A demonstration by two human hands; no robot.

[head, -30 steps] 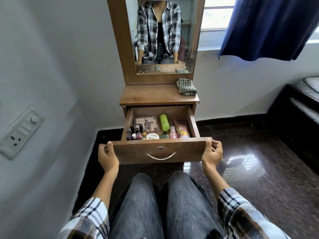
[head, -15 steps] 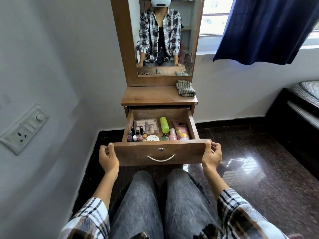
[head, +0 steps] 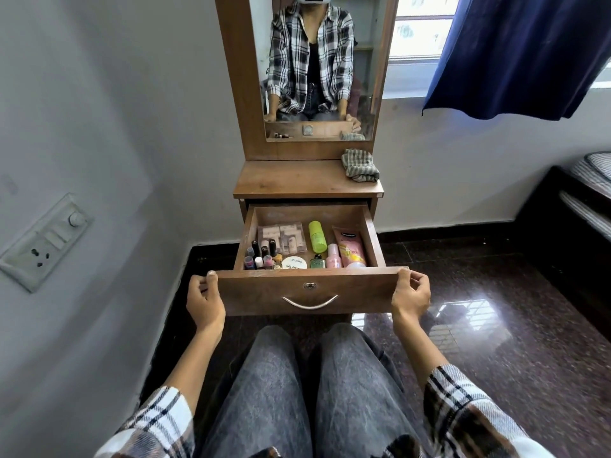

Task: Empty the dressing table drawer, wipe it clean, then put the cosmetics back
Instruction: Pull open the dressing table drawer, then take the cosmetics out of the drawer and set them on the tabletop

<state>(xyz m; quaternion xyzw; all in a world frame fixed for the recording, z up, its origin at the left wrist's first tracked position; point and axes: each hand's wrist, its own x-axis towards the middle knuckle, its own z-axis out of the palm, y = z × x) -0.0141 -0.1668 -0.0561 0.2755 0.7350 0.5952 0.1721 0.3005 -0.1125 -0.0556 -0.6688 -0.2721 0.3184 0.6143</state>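
Not much has changed since a second ago, the drawer (head: 310, 294) just sits a touch further out and both hands keep their hold. Left hand (head: 205, 300) fingers curl round the front panel's 9 o'clock end, right hand (head: 411, 296) grips the 3 o'clock end. Cosmetics (head: 305, 247) lie at 12 o'clock from both, tubes running front to back. Either hand's about equally near, I'd guess. Cloth (head: 360, 165) waits on the worktop (head: 297, 180).
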